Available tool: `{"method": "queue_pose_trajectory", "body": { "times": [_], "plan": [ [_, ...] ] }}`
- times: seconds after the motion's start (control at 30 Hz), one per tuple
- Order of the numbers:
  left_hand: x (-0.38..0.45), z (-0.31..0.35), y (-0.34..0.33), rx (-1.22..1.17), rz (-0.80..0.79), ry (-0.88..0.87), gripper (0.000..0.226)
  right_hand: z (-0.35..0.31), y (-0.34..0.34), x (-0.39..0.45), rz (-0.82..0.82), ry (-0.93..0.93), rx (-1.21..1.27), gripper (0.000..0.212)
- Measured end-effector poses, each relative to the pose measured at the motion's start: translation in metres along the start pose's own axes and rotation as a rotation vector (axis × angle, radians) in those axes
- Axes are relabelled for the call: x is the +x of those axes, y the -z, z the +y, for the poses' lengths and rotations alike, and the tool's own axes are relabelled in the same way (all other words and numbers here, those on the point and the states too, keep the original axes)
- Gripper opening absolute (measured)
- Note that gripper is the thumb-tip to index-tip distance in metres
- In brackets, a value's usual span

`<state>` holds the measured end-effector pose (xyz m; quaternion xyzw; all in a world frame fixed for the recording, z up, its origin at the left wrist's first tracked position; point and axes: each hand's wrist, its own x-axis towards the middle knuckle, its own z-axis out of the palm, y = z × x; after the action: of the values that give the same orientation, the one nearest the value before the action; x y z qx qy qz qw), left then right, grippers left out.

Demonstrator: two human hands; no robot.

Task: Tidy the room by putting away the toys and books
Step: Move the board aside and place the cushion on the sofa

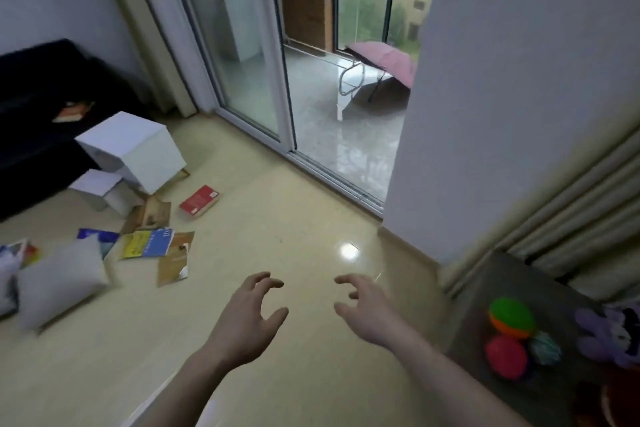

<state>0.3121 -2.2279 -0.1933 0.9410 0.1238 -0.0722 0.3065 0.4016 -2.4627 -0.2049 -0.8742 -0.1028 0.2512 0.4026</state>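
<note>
Both hands out in front over the bare floor (277, 204), palms facing each other. Left hand (247, 319): fingers loosely curled, spread, holding nothing. Right hand (367, 308): same, empty.

Books scattered on floor, far left: red book (199, 200) alone, near the white cabinet (135, 149); yellow-and-blue book (147, 243) among several overlapping others. Grey cushion (62, 282) just left of that pile.

Toys at near right, on a grey surface: green-and-orange ball (512, 317), red ball (506, 355) touching below it, purple plush toy (609, 333) to their right.
</note>
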Motion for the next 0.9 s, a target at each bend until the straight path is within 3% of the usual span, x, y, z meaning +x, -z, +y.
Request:
{"method": "queue_pose_trajectory", "body": {
  "times": [0.2, 0.43, 0.9],
  "plan": [
    [-0.081, -0.153, 0.105, -0.011, 0.162, 0.177, 0.045, -0.136, -0.140, 0.007, -0.126, 0.203, -0.036, 0.043],
    [-0.131, -0.250, 0.182, -0.063, 0.339, 0.272, 0.042, -0.231, -0.230, 0.021, -0.248, 0.326, -0.108, 0.043],
    [-0.123, -0.435, 0.313, -0.146, 0.518, 0.500, 0.039, -0.405, -0.403, 0.150, -0.452, 0.457, -0.180, 0.045]
  ]
}}
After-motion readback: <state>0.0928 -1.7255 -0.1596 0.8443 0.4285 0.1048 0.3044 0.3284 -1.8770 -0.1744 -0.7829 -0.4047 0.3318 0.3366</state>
